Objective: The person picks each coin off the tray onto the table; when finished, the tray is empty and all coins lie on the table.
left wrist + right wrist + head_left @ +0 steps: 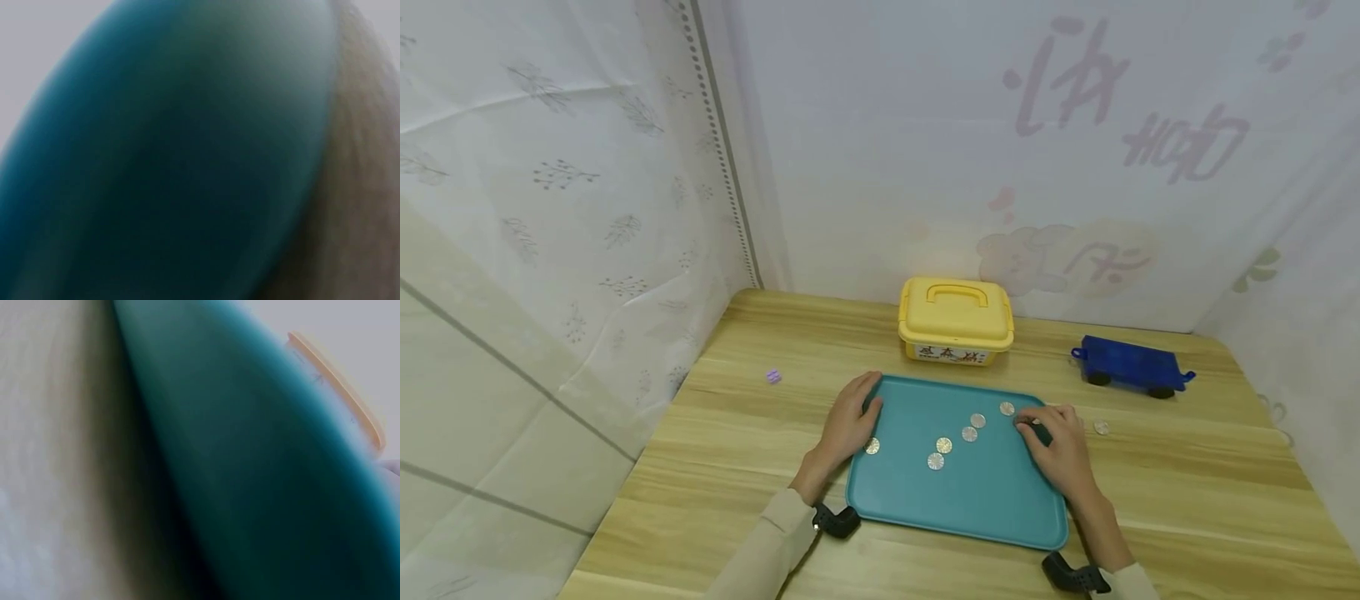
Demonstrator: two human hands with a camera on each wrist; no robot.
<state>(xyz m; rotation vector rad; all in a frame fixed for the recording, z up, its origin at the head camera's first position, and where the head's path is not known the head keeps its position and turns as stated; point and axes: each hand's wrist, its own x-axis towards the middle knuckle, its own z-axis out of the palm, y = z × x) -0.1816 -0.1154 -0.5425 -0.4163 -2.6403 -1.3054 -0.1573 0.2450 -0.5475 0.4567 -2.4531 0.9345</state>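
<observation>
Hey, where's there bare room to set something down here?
The tray is free between the coins and its near rim. So is the table between the purple block and left sleeve, plus the gap between box and wagon. It's crowded at the tray's far right, where coins lie by the right hand.

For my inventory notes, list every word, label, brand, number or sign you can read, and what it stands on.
Nothing reads with certainty.
Yellow box, front label: characters too small to read.
Back wall covering: stylised lettering, too faint to read.
Coin-like discs: any markings too small to read.
</observation>
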